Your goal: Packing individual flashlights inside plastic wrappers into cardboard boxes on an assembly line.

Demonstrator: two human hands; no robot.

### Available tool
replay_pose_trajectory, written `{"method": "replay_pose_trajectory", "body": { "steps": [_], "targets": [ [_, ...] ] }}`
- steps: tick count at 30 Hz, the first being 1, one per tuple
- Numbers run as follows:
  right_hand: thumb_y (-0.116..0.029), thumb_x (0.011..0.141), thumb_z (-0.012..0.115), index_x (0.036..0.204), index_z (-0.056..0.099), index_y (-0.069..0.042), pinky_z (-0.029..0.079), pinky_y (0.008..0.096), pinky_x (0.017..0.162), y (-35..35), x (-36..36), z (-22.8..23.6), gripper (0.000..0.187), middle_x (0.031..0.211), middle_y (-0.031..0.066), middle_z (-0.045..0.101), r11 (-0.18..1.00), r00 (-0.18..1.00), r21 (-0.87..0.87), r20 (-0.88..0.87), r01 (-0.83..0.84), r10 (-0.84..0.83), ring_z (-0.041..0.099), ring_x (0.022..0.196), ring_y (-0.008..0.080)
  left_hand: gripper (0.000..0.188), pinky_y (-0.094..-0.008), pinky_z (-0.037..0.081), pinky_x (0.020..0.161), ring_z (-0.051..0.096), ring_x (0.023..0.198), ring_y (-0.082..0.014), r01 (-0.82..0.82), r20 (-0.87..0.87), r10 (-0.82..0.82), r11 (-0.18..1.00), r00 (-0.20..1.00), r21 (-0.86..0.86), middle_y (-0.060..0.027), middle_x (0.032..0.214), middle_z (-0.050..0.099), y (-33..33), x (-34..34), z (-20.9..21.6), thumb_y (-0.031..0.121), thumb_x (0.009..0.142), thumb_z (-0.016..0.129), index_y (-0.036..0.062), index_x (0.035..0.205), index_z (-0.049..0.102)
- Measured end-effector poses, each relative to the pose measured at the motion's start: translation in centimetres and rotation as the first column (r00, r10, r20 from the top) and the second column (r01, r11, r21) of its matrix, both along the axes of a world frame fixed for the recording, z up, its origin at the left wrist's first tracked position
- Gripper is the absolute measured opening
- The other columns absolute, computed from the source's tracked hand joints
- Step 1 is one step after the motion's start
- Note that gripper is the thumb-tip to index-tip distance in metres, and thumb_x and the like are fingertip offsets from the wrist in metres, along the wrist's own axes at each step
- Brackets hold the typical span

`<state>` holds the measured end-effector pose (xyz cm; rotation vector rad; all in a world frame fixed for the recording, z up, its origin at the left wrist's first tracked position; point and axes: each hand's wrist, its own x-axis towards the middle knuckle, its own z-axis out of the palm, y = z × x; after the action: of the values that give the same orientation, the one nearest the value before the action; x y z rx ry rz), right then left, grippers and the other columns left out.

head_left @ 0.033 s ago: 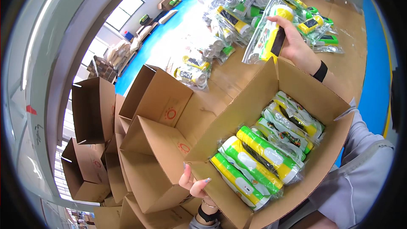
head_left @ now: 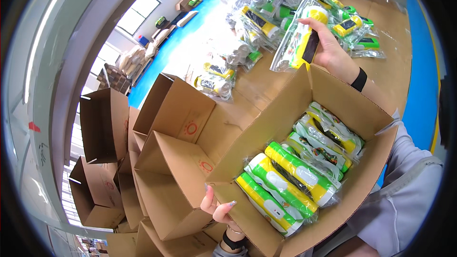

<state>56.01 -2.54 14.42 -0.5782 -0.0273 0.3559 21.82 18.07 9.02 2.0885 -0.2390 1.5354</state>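
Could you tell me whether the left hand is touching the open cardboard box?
Touching. The head view shows the left hand with its fingertips curled over the edge of the cardboard box at its near corner flap.

A head-worn fisheye camera looks steeply down, close over an open cardboard box on a wooden table, its rim bending edges.

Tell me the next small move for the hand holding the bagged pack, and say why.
Probably lower the bagged yellow pack in the right hand into the open carton. It hangs just above the carton's far wall, similar packs already lie in rows inside, and the left hand steadies the near flap.
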Motion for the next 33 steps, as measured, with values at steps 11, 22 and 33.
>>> {"method": "replay_pose_trajectory", "body": {
  "steps": [11, 22, 33],
  "targets": [
    [-0.023, 0.083, 0.068, 0.107, 0.058, -0.007, 0.05, 0.0442, 0.086, -1.5, 0.9, -1.5, 0.03, 0.1, 0.0069, 0.065, 0.986, 0.996, 0.164, -0.089, -0.018, 0.032, 0.063, 0.093, 0.0227, 0.014, -0.052, 0.039, 0.103, 0.045, 0.117, -0.0379, -0.093, -0.039, 0.092, 0.994, 0.995, -0.048, -0.0176, 0.131, 0.037, -0.3, -0.7, -0.3, 0.023, 0.092, 0.054, 0.0181, 0.091, 0.041],
    [-0.024, 0.081, 0.074, 0.107, 0.06, -0.006, 0.054, 0.0383, 0.082, -0.3, -0.1, -0.4, 0.035, 0.1, 0.0058, 0.065, 0.993, 0.993, 0.068, -0.069, 0.096, -0.091, 0.063, 0.09, 0.0183, 0.011, -0.0541, 0.036, 0.105, 0.043, 0.121, -0.0399, -0.081, -0.039, 0.078, 0.993, 0.996, -0.08, -0.0169, 0.132, 0.039, 0.3, -1.3, -0.9, 0.021, 0.091, 0.054, 0.0174, 0.088, 0.044],
    [-0.02, 0.085, 0.065, 0.104, 0.052, 0.002, 0.051, 0.0369, 0.087, -1.5, 3.0, -2.4, 0.032, 0.108, 0.0152, 0.056, 0.974, 0.974, 0.218, -0.228, 0.054, -0.003, 0.057, 0.101, 0.0244, 0.01, -0.0541, 0.035, 0.106, 0.044, 0.12, -0.0389, -0.101, -0.067, 0.098, 0.994, 0.993, -0.046, -0.0184, 0.132, 0.039, 0.2, -1.5, -0.4, 0.022, 0.092, 0.053, 0.0178, 0.089, 0.045]
  ]
}}
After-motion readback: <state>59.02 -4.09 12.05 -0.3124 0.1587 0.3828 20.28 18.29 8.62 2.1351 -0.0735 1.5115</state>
